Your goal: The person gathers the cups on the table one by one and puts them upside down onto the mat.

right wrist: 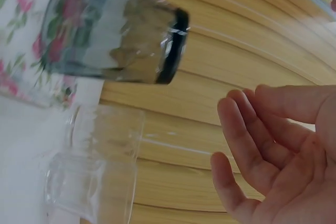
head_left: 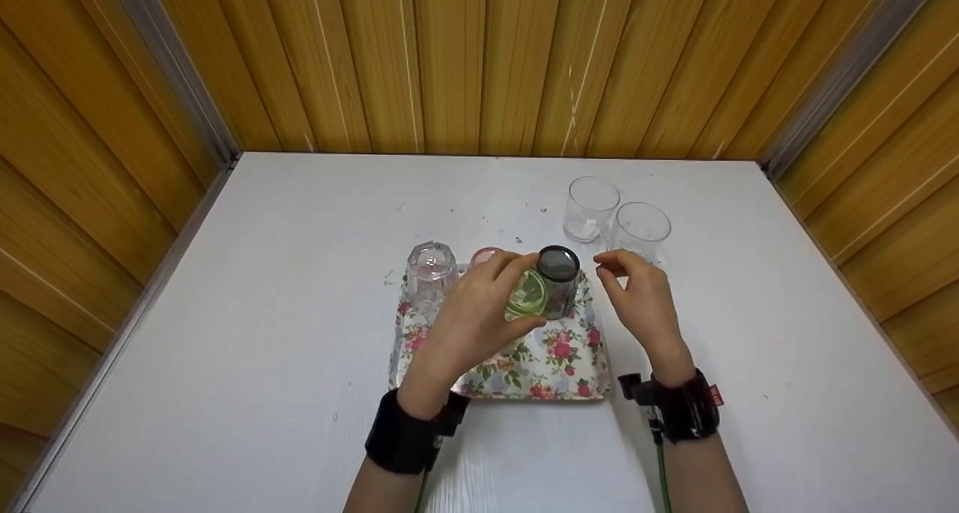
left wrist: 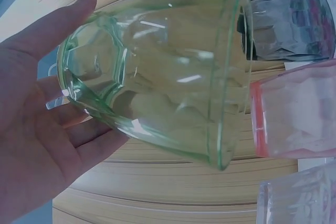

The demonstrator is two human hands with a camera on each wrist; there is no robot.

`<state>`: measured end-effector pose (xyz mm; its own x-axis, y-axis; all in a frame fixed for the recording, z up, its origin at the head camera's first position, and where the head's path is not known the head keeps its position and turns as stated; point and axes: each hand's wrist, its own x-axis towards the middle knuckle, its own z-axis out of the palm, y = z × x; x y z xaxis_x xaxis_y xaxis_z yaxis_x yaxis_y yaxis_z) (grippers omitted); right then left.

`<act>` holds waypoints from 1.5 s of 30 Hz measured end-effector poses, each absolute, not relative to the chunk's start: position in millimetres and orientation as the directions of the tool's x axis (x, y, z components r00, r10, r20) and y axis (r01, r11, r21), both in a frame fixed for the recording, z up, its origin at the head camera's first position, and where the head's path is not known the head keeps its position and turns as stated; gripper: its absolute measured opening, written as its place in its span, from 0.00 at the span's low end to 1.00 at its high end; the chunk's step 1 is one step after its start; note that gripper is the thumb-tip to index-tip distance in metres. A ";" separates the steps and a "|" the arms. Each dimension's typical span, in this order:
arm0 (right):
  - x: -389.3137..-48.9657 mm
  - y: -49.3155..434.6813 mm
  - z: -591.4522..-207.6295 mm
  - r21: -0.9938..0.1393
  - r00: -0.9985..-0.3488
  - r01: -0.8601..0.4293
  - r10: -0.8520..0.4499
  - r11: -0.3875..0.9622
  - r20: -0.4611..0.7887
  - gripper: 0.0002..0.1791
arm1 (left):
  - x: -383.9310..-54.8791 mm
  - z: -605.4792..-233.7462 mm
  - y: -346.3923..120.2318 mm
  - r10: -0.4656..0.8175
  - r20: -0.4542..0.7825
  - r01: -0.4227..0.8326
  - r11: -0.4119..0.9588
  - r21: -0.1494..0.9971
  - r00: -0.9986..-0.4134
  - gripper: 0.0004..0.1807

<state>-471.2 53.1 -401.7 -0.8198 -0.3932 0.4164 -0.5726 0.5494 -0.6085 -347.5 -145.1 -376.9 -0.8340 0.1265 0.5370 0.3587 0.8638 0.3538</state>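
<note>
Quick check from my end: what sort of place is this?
Probably a small test or recording booth: a white table enclosed on three sides by wood-coloured panel walls, with black wrist bands being worn.

No text legible in any view. One label in sight: small red tag (head_left: 717, 395) on black wristband (head_left: 683, 412), behind right grip (head_left: 646, 303) toward forearm, jutting from band's outer side, away from left grip (head_left: 479, 307). Pale characters run along tag; too small and blurred in head view to read, letters or numbers indistinguishable. Small pale marks also on inner side of same band and on left wristband (head_left: 401, 438) behind left grip; cannot tell whether print or glint.
</note>
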 end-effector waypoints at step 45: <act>-511.0 60.9 -447.5 -0.487 -0.832 -0.519 -0.285 0.702 0.476 0.21 | -340.4 -380.3 -160.7 0.046 0.267 0.147 0.916 0.374 -0.963 0.33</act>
<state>-511.0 60.9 -447.5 -0.8322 -0.2852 0.4756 -0.5191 0.7023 -0.4871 -340.4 -160.7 -380.3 -0.9627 0.0459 0.2666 0.1473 0.9155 0.3743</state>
